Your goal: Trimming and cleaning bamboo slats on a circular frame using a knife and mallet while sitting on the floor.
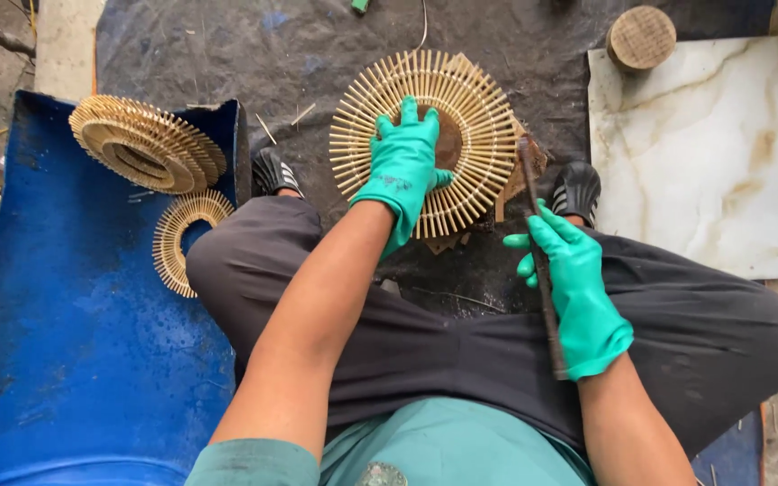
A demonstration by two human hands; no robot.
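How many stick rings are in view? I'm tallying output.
3 at least: one under the left hand, ring; a stack on the blue sheet, possibly several; one single ring below it.

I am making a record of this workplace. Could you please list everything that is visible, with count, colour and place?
radial stick ring: one, pale tan, centre, on dark ground sheet
stacked stick rings: one pile, tan, upper left, on blue board
single stick ring: one, tan, below the pile
wooden disc: one, brown, top right
marble slab: one, white, right
dark rod: one, held by right hand
shoes: two, black
left hand: green glove, pressing ring
right hand: green glove, gripping rod
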